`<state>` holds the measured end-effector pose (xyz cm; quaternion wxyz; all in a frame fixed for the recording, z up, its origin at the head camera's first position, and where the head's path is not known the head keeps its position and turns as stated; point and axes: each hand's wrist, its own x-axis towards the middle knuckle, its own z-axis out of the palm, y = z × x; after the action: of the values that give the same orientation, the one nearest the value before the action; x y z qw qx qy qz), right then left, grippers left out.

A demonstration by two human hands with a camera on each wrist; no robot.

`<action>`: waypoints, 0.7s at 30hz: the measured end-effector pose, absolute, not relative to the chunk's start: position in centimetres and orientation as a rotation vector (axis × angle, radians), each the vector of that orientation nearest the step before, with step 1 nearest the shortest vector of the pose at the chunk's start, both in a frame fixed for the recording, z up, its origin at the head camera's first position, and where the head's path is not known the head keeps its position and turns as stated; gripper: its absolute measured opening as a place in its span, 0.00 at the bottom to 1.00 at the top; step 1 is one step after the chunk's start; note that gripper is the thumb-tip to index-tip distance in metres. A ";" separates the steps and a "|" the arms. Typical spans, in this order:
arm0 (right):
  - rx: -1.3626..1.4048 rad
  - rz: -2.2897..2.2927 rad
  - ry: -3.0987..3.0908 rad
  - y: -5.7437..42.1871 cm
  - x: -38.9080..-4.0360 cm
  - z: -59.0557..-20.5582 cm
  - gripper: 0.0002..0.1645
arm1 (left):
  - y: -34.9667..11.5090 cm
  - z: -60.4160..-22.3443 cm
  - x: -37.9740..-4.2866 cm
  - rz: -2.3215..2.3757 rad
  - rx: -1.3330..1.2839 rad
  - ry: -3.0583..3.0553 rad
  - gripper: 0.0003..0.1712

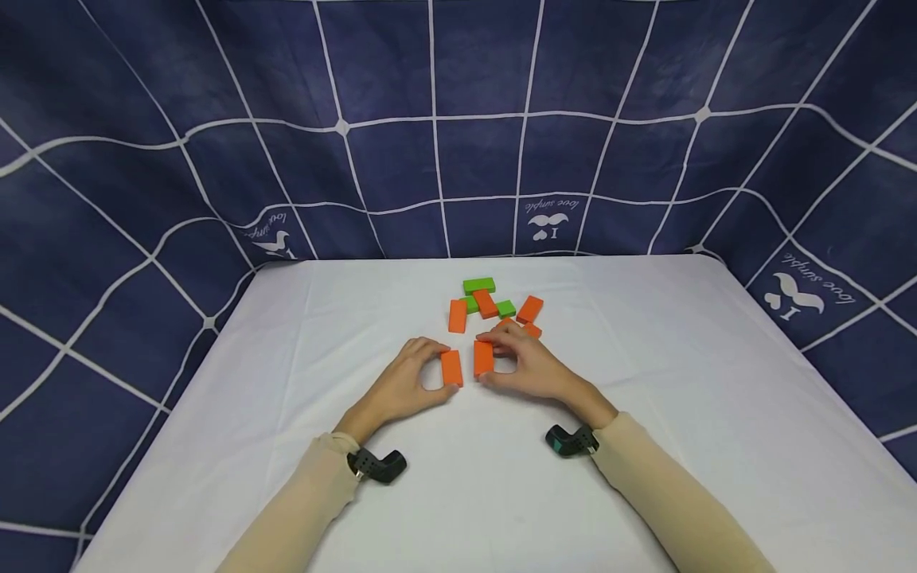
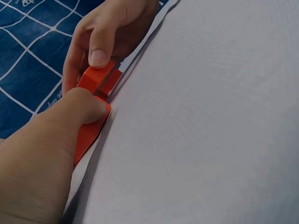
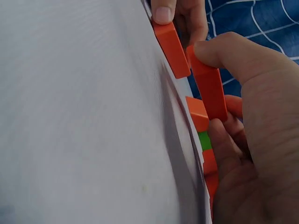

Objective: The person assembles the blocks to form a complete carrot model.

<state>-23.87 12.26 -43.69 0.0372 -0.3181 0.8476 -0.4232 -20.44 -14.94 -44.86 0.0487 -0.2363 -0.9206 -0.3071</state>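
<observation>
My left hand (image 1: 408, 378) pinches an orange rectangular block (image 1: 452, 368) by its short ends, between thumb and fingers. Just to its right, my right hand (image 1: 533, 366) grips a second orange block (image 1: 483, 358) the same way. The two blocks stand nearly parallel, with a narrow gap of white cloth between them in the head view. In the right wrist view, thumb and fingertips press on opposite ends of the right hand's block (image 3: 209, 86), and the left hand's block (image 3: 172, 49) shows beyond it. The left thumb covers part of its block (image 2: 89, 135) in the left wrist view.
Beyond the hands lies a loose cluster of orange blocks (image 1: 458, 316) and green blocks (image 1: 478, 285), one orange block (image 1: 485, 303) overlapping a green one. Some orange pieces sit partly behind the right hand. A white cloth (image 1: 645, 334) covers the table; dark blue checked fabric (image 1: 473, 159) hangs around it.
</observation>
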 end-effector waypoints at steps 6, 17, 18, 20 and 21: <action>-1.012 -1.256 2.597 11.4 -24.0 -43.8 0.36 | -15.0 -45.1 -20.6 -0.921 -0.722 -2.801 0.35; -1.038 -1.187 2.649 10.9 -23.9 -44.4 0.35 | -15.0 -45.0 -20.5 -0.906 -0.725 -2.791 0.34; -1.041 -1.183 2.652 10.9 -23.9 -44.4 0.35 | -15.0 -45.0 -20.5 -0.905 -0.727 -2.791 0.34; -1.051 -1.166 2.656 10.9 -23.8 -44.5 0.35 | -15.0 -45.0 -20.5 -0.900 -0.734 -2.789 0.34; -1.058 -1.154 2.655 10.8 -23.8 -44.6 0.35 | -15.0 -45.0 -20.4 -0.898 -0.734 -2.792 0.34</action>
<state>-23.79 10.81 -44.59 0.0295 -0.3432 0.8610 -0.3742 -20.38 -15.00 -45.01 0.0593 -0.2424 -0.9219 -0.2964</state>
